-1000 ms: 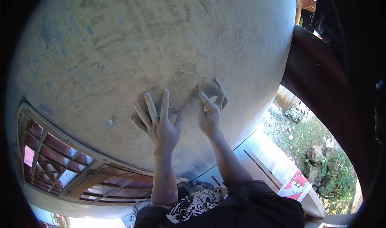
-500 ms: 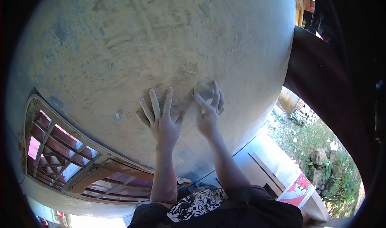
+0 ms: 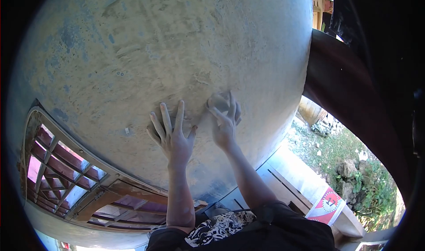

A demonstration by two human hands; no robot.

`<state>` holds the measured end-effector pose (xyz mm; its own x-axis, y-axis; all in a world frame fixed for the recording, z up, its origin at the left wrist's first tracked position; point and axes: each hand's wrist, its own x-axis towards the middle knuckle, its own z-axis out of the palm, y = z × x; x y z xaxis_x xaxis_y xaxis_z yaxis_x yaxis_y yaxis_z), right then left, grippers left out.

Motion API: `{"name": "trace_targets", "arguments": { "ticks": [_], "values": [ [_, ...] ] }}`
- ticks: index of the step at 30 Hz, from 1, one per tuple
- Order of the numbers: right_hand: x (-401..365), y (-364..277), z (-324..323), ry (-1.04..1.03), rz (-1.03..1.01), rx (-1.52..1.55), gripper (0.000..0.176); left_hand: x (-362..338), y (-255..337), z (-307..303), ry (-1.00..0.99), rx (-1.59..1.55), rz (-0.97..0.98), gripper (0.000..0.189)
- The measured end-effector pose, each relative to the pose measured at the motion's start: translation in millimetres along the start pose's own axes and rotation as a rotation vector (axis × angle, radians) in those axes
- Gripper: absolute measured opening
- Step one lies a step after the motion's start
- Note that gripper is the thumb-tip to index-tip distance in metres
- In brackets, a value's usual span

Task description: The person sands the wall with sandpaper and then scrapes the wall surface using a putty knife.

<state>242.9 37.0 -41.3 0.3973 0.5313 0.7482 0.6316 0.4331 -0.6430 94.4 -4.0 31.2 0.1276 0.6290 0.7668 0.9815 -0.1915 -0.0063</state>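
Note:
My left hand (image 3: 176, 138) lies against the wall (image 3: 168, 52), fingers spread, nothing in it. The wall is grey and rough, with patchy bluish marks. Just to the right, my right hand (image 3: 226, 126) is closed around a grey, rounded piece that looks like sandpaper (image 3: 219, 101) and presses it to the wall. Part of that piece is hidden by the fingers. Both hands are coated with pale dust. A scraped, flaky patch (image 3: 203, 77) shows on the wall above the right hand.
A wooden window frame with slats (image 3: 66, 171) is set in the wall at lower left. Dark cloth (image 3: 341, 69) hangs at right. Below it are plants and rocks (image 3: 349, 180). A ledge (image 3: 283, 180) with a red and white sticker (image 3: 327, 202) runs at lower right.
The view has shifted a little, so the wall and window sit slightly further left. My left hand stays flat and spread; my right hand still grips the grey piece at nearly the same wall spot.

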Motion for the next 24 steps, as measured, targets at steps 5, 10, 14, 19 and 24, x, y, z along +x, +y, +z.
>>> {"name": "trace_targets", "arguments": {
  "ticks": [5, 10, 14, 19, 24],
  "values": [
    [61.2, -2.1, -18.8, 0.084, 0.059, 0.011, 0.031, -1.7, -0.7, 1.2, 0.02, 0.009, 0.011, 0.106],
    [7.7, -14.9, -9.8, -0.012, 0.036, 0.075, 0.036, -1.6, -0.8, 4.4, 0.041, 0.013, 0.01, 0.107],
    [-19.5, 3.4, -5.5, -0.108, 0.064, 0.045, 0.036, -0.6, -0.4, 3.6, 0.06, -0.01, -0.01, 0.102],
    [32.2, 17.7, -12.1, 0.078, 0.123, 0.061, 0.035, -2.9, -3.1, 4.2, 0.031, 0.019, 0.027, 0.105],
    [12.3, -12.8, -6.1, -0.019, -0.053, 0.102, 0.029, -3.6, -2.2, 7.6, 0.063, 0.01, 0.032, 0.107]
  ]
}}
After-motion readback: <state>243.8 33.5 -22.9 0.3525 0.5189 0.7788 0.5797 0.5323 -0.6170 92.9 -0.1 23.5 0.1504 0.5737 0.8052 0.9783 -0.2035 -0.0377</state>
